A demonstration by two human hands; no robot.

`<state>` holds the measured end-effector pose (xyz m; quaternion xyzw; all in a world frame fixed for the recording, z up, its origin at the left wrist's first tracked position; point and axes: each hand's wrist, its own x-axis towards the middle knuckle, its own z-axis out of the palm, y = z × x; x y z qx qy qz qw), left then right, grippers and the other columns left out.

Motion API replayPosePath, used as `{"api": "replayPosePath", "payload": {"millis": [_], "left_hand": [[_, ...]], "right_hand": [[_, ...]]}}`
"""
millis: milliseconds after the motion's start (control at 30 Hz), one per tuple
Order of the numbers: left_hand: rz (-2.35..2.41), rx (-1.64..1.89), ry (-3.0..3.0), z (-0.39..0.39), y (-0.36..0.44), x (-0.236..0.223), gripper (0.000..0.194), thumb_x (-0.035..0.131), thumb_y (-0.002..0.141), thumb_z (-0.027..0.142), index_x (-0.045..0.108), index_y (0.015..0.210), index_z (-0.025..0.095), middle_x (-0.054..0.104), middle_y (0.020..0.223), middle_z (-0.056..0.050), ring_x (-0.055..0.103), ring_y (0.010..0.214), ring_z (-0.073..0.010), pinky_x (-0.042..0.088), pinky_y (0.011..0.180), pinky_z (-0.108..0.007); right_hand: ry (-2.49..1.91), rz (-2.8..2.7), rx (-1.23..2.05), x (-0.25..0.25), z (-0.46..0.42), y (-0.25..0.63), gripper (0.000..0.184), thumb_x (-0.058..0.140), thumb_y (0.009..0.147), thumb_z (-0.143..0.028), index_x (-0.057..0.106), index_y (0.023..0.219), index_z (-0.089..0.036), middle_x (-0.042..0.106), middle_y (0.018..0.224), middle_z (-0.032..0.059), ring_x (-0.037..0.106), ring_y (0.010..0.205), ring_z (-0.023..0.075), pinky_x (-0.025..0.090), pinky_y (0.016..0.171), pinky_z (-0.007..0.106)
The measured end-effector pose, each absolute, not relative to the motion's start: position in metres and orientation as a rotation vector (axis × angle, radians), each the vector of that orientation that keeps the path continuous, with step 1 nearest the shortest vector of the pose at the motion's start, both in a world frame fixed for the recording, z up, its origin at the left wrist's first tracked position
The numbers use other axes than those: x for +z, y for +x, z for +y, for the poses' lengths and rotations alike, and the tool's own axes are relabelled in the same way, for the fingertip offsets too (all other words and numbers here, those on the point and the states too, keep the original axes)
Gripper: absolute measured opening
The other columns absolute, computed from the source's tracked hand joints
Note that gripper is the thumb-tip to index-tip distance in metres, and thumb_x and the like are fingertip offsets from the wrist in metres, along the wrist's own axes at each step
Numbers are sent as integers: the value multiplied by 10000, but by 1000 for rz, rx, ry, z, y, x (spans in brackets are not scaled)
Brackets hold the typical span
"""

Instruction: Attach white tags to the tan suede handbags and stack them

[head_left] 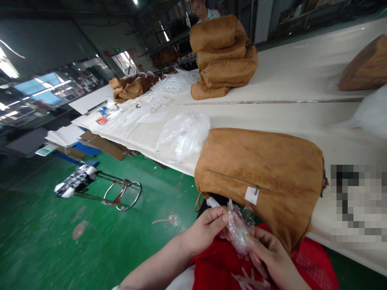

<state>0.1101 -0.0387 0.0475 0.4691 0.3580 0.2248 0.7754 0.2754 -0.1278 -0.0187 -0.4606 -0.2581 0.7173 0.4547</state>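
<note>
Plastic, clear and crumpled, is bunched between your two hands, just at the near side of the brown bag and in front of the red cloth at your lap. Your left hand pinches its upper part from nine o'clock, thumb and fingertips together on it; your right hand has it from four o'clock, thumb and bent fingers clamped on the lower side. Take the plastic as the middle of the dial: the bag lies at twelve to one, on its side along the near edge of the table. A zip crosses its near face, with a white tag by the zip's right end — and a cord loop hangs at its lower left corner.

At eleven o'clock, just beside the bag, sits a heap of white film. Farther out at eleven is a brown pile. At twelve, across the table seam, stands a stack of brown bags — a person shows behind it. At one, well apart, rests another brown piece, cut by the picture's edge. Between nine and ten, a stool lies tipped on the green floor.
</note>
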Motion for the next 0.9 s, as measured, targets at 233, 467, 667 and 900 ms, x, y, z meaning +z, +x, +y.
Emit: {"api": "replayPosePath", "payload": {"millis": [233,467,667,900], "left_hand": [[785,524,827,-43,116,33,369,655,864,462,711,990,120,643,844,-62,560,730,-118,435,732,-235],[828,539,740,-41,118,42,380,709,818,411,720,1033,98,680,957,-110,615,822,-164,461,757,-253],[787,523,657,-40,119,45,415,675,835,396,704,1070,55,692,1036,-188,660,916,-246,498,796,-321],[681,492,587,-41,115,44,498,688,840,318,595,1270,86,669,1135,-193,657,1018,-276,473,931,-417]], "right_hand": [[-1311,-1112,1313,-8,-126,284,242,719,748,-405,619,677,-197,561,589,-29,510,566,119,431,567,203],[-1439,-1209,1159,-5,-127,282,176,679,766,-392,652,721,-224,580,587,-48,528,553,124,446,583,199],[-1448,-1212,1209,-11,-127,280,207,664,778,-419,642,740,-217,625,637,-18,553,597,152,446,599,239],[-1521,-1299,1184,-22,-125,289,233,687,758,-444,618,785,-223,642,658,-6,588,620,174,471,610,265]]}}
